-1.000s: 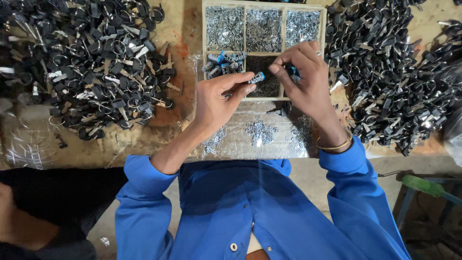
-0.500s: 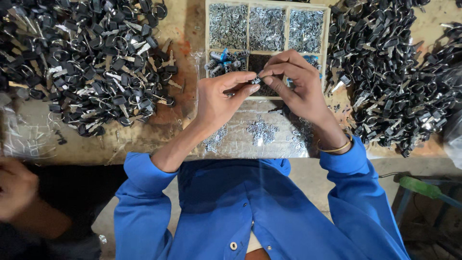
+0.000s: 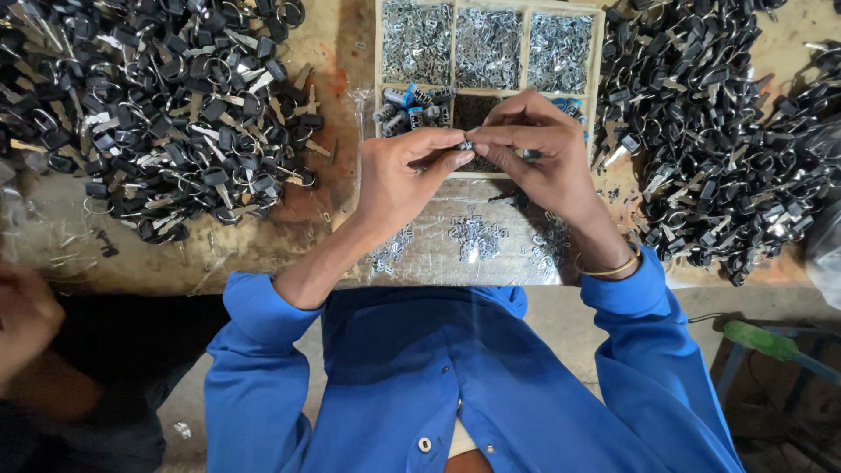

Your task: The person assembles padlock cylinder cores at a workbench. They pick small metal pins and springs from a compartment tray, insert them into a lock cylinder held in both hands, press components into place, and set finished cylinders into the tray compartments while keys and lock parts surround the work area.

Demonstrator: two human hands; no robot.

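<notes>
My left hand [image 3: 403, 180] and my right hand [image 3: 539, 162] meet fingertip to fingertip over the front edge of a wooden compartment tray [image 3: 601, 70]. Between the fingertips sits a small metal lock cylinder [image 3: 465, 144], pinched from both sides and mostly hidden by the fingers. The tray's back compartments hold several small shiny metal pieces [image 3: 487, 48]. Its front left compartment holds several blue-tipped cylinders [image 3: 405, 103]. Small heaps of metal clips [image 3: 476, 236] lie on clear plastic sheet just below my hands.
A big pile of black-headed keys on rings [image 3: 149, 114] covers the bench at left, and a similar pile [image 3: 727, 131] lies at right. Another person's hand [image 3: 26, 324] shows at the left edge. A green-handled tool [image 3: 762, 340] lies low at right.
My two hands have closed together over the small cylinder and the blue piece in the right hand is no longer showing. The other person's hand at left has shifted.
</notes>
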